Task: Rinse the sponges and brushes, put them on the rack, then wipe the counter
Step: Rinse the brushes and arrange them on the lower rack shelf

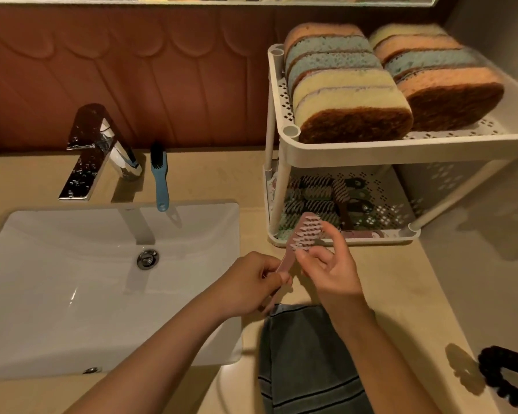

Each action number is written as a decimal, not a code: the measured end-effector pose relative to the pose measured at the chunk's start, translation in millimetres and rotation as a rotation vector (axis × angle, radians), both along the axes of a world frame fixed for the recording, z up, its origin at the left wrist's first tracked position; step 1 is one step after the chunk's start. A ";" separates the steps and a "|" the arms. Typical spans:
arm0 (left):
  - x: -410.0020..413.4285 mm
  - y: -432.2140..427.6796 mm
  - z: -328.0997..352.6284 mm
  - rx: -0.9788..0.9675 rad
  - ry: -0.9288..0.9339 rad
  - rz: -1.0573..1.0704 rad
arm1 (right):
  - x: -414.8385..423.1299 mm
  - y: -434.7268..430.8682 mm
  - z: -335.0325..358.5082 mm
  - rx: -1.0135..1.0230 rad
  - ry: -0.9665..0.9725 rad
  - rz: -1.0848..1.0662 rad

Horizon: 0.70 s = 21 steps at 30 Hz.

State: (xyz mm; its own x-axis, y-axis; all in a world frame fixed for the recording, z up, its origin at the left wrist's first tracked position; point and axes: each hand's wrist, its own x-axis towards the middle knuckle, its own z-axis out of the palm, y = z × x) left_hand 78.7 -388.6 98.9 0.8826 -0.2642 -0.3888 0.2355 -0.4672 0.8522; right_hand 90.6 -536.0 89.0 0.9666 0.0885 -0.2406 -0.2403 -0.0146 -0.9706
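One slim pink brush [289,256], stubby pale bristles [309,231]

Chrome faucet [102,150] behind white sink basin [57,279] with round drain plug [147,259], scalloped reddish wall panel [192,85], black scrunchie [491,361] lower right.
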 end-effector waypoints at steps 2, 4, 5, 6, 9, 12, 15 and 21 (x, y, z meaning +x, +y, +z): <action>7.6 -4.5 3.3 0.011 -0.024 0.012 | 5.9 -5.8 -1.0 0.042 0.009 -0.104; 16.3 -8.4 6.5 0.101 -0.065 0.105 | 15.6 -14.3 -2.0 0.070 0.041 -0.203; 23.0 -9.9 8.1 0.143 -0.097 0.182 | 21.3 -20.0 -1.9 0.069 0.050 -0.243; 30.8 -11.6 10.2 0.160 -0.149 0.266 | 26.6 -26.3 -2.6 0.068 0.054 -0.269; 58.1 -20.0 10.5 0.055 -0.264 0.385 | 40.0 -43.7 -4.4 0.045 0.058 -0.294; 68.2 -27.2 -2.8 0.126 -0.379 0.369 | 56.1 -62.1 -7.3 -0.010 0.087 -0.312; 64.0 -29.4 -13.6 0.340 -0.497 0.413 | 79.1 -77.6 -7.8 -0.085 0.077 -0.328; 66.1 -29.3 -19.7 0.436 -0.556 0.410 | 134.6 -86.5 -19.5 -0.286 0.082 -0.350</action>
State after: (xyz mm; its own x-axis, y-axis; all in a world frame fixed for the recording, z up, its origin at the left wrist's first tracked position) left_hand 144.7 -417.9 79.2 0.9706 0.1951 0.1412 0.0558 -0.7525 0.6563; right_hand 225.2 -622.5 69.5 0.9031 -0.3211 -0.2850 -0.3547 -0.1838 -0.9167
